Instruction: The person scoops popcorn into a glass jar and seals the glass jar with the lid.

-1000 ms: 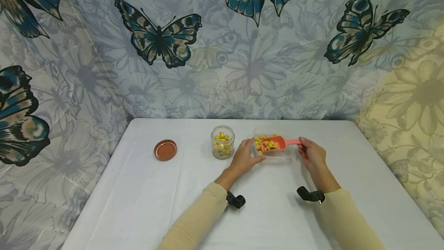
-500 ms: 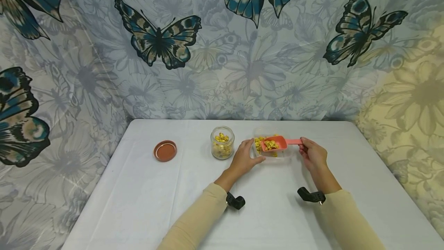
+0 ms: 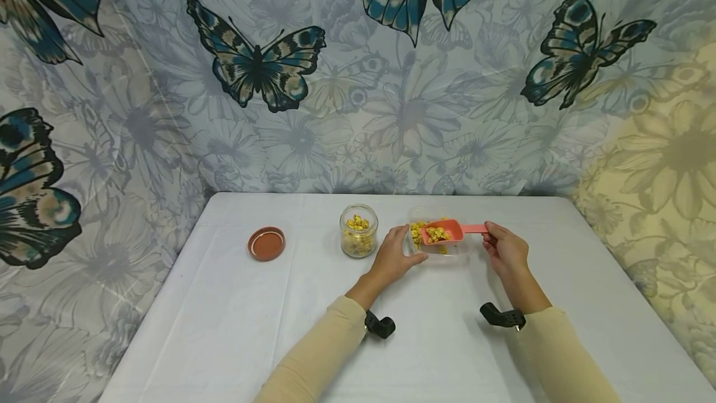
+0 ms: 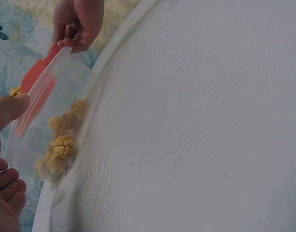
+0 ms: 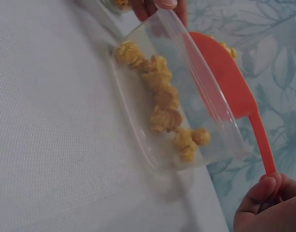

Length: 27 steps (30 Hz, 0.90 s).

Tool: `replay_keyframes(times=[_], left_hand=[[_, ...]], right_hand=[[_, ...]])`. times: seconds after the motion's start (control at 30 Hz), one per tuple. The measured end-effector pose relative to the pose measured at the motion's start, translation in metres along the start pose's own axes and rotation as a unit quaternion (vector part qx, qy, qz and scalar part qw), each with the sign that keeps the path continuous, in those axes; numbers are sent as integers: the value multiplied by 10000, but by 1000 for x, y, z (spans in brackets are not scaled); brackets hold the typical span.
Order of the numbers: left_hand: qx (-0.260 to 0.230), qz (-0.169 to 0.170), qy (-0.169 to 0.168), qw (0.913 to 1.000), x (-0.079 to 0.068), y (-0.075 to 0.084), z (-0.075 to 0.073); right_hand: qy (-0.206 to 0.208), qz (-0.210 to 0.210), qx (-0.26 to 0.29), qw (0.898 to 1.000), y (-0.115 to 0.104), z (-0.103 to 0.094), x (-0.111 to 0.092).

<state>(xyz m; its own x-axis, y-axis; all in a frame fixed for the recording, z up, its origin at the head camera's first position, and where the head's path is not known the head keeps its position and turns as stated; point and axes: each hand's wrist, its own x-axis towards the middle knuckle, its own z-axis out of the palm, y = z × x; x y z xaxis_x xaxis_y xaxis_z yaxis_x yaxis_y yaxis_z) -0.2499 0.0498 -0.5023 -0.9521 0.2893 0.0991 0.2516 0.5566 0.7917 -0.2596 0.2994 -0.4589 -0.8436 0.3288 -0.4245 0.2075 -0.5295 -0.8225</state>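
A clear plastic container (image 5: 138, 116) with yellow popcorn (image 5: 160, 92) inside stands right of centre on the table. My left hand (image 3: 393, 255) holds its left end, thumb at the near rim and fingers around the side. With thumb and fingertips, my right hand (image 3: 506, 252) pinches the handle of a coral-red scoop (image 3: 452, 231). Several popcorn pieces lie in the scoop's bowl, which is level over the container, partly below its rim in the right wrist view. Left of my left hand stands an uncovered glass jar (image 3: 358, 242), partly filled with popcorn.
A brown round lid (image 3: 266, 244) lies on the white-covered table (image 3: 224, 328), left of the jar. Behind the table's far edge hangs a floral cloth (image 3: 358, 142) printed with butterflies. Each wrist wears a black camera band (image 3: 380, 324).
Some popcorn has left the scoop's bowl since the first frame, so its load is smaller. My right hand and the scoop have shifted very slightly right; the left hand keeps its place.
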Motion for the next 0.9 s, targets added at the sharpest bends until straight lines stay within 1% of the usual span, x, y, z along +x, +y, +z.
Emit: replay_keyframes(times=[0.27,0.53,0.77,0.9], left_hand=[[4,24,36,10000,0,-2,2],[43,-70,-105,9999,0,-1,1],[148,-81,-178,9997,1,1,-1],[143,-99,-180,9997,1,1,-3]], right_hand=[[63,-19,25,10000,-1,0,-1],[-68,-203,-4,9998,1,-2,-1],[-46,-206,-19,9998,-2,0,-3],[-100,-217,39,9997,-4,2,-4]])
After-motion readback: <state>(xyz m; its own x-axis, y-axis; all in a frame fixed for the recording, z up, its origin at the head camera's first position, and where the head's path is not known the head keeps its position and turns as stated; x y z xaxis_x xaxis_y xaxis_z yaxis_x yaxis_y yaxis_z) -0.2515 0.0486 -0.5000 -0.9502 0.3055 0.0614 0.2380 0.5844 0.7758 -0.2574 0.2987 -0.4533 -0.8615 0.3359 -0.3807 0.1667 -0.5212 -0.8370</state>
